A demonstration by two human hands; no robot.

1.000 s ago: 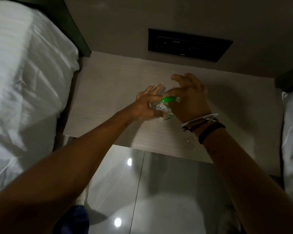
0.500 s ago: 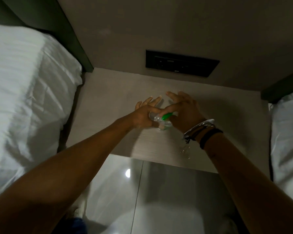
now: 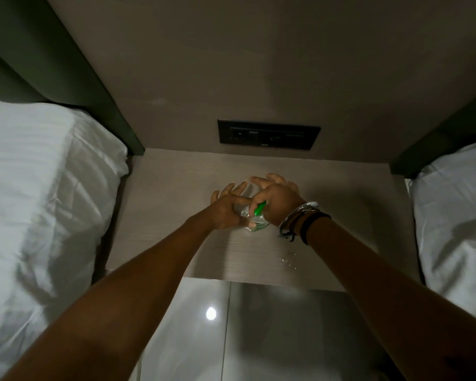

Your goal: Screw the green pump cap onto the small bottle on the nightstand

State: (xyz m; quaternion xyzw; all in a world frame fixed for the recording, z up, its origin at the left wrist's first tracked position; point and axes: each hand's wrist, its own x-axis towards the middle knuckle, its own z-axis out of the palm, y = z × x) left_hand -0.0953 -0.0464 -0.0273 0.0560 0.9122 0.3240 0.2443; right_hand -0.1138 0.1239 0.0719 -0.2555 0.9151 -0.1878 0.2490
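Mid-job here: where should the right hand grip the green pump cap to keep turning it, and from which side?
Grip the green pump cap around its collar from above, as the right hand does now. The small bottle stands on the nightstand with the left hand holding its body from the left, so the top is the free side.

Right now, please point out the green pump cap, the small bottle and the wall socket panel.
green pump cap (image 3: 259,208), head view, its spout.
small bottle (image 3: 254,225), head view, clear body.
wall socket panel (image 3: 269,134), head view, its centre.
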